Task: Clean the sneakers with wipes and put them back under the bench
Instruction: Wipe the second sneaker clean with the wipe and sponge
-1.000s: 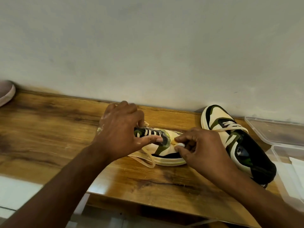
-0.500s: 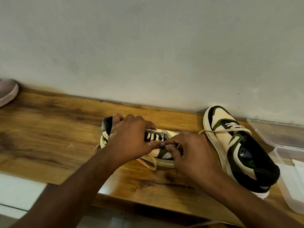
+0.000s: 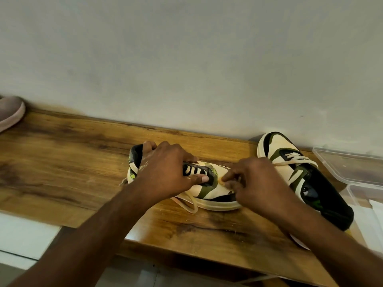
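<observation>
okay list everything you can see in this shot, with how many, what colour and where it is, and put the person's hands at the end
sneakers: 2, cream, olive and black; one on its side at the middle of the bench under both hands, the other upright to its right, toe toward the wall
bench: 1, brown wood, against the wall
wall: 1, pale grey, behind the bench
other shoe: 1, pinkish grey, far left edge of the bench, only partly in view
plastic box: 1, clear, right end of the bench, its lid lying open behind it
left hand: 1, grips the middle sneaker over the laces
right hand: 1, fingers curled at that sneaker's toe; a wipe cannot be made out
</observation>
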Action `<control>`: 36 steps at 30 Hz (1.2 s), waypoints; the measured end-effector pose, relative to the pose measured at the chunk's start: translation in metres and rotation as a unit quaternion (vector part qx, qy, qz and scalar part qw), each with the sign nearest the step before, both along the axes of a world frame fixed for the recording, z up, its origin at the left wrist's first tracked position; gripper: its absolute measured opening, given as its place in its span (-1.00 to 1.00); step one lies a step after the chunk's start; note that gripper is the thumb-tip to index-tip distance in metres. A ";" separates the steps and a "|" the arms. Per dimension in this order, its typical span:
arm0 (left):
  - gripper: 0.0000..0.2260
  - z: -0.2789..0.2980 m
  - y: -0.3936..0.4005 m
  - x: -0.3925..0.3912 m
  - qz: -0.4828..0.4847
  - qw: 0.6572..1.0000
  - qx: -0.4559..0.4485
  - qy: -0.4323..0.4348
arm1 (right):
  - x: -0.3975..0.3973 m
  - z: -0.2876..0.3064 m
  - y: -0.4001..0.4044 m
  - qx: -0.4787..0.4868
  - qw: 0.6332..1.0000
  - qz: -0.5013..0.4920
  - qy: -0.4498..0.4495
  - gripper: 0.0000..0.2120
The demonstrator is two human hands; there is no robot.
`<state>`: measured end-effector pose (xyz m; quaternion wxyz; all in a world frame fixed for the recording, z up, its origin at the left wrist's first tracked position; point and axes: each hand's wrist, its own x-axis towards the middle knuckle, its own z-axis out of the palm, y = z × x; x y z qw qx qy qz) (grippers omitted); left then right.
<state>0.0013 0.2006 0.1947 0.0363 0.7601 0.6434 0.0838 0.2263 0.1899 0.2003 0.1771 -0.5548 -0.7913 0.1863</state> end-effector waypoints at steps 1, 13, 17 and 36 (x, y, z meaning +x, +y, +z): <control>-0.38 -0.001 0.001 -0.001 -0.001 1.000 0.000 0.001 | 0.008 0.002 0.004 0.009 1.000 -0.020 -0.004 -0.86; -0.37 -0.001 0.002 0.004 0.003 1.000 0.001 0.007 | 0.001 0.007 0.009 -0.020 0.998 0.057 -0.028 -0.82; -0.37 -0.002 0.003 0.003 -0.002 1.000 -0.001 0.011 | 0.007 -0.005 0.022 0.081 0.994 -0.002 -0.079 -0.83; -0.39 0.000 -0.001 0.006 -0.005 1.000 -0.010 0.010 | -0.019 -0.013 0.010 0.039 0.997 0.066 -0.012 -0.75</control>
